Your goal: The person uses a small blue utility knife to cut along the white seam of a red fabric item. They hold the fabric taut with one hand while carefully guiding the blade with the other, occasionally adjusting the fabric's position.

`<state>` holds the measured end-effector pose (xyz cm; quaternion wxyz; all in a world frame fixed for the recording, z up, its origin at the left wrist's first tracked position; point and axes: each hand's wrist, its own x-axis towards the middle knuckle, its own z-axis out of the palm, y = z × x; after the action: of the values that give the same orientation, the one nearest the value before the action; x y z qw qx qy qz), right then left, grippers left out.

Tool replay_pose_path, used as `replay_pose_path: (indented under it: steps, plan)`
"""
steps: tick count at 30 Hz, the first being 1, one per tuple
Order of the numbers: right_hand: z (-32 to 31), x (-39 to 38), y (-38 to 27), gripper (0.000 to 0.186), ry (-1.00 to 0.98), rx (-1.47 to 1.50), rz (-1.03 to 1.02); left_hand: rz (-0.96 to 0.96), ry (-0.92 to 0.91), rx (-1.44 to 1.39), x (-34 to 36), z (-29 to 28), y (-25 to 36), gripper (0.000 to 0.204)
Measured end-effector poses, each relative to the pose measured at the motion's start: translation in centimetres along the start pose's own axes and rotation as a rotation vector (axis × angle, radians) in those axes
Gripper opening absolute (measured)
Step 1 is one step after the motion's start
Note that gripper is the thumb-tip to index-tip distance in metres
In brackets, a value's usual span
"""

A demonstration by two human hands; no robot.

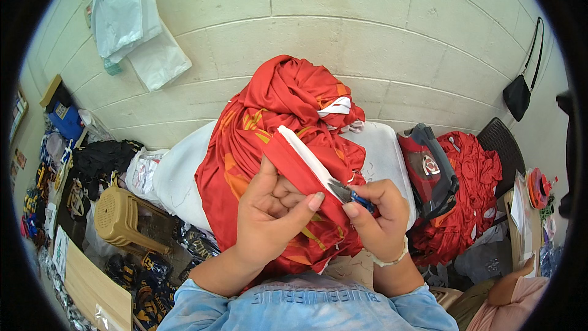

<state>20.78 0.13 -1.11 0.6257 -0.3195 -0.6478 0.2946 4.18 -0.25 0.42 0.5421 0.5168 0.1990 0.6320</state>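
My left hand [269,214] pinches the folded edge of a red garment [278,95] between thumb and fingers. Along that edge runs a white strip [304,152], held stretched at a slant. In my right hand [384,216] is a small pair of thread snips [340,190] with blue grips. Its metal blades lie against the strip's lower end, close to my left thumb; whether they are parted is too small to tell. The rest of the red cloth, printed with yellow and orange, is heaped in front of me, its far end piled up toward the wall.
The cloth rests on a white padded surface [184,168]. A red and grey bag [429,168] and more red cloth [468,190] lie to the right. Someone's arm [509,285] shows at lower right. On the left stand a tan stool [116,214] and a wooden board [95,285].
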Motion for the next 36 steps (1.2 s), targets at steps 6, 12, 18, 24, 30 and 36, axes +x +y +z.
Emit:
replay_pose_path:
  steps: [6, 12, 18, 24, 30, 36]
  plan:
    - [-1.0, -0.9, 0.5, 0.021, -0.163, 0.104, 0.169, -0.07, -0.069, 0.016, 0.1, 0.0, -0.5, 0.078]
    - [-3.4, -1.4, 1.2, 0.023, -0.26, -0.045, 0.037, -0.084, 0.006, -0.156, 0.4, 0.3, -0.8, 0.08]
    - [-5.7, -1.5, 1.6, 0.022, -0.415, 0.116, -0.015, 0.06, 0.069, -0.172, 0.6, -0.1, -0.4, 0.077]
    - [-6.9, -2.4, 2.6, 0.024, -0.406, 0.355, 0.083, 0.09, 0.096, -0.217, 0.7, -0.6, -0.2, 0.068]
    - [-8.1, -3.7, 3.6, 0.022, -0.327, 0.502, 0.119, 0.181, 0.186, -0.209, 1.1, -1.4, 1.0, 0.065]
    - [-7.7, -4.3, 3.1, 0.021, -0.168, 0.472, 0.282, 0.137, 0.117, -0.177, 0.8, -1.2, 1.6, 0.069]
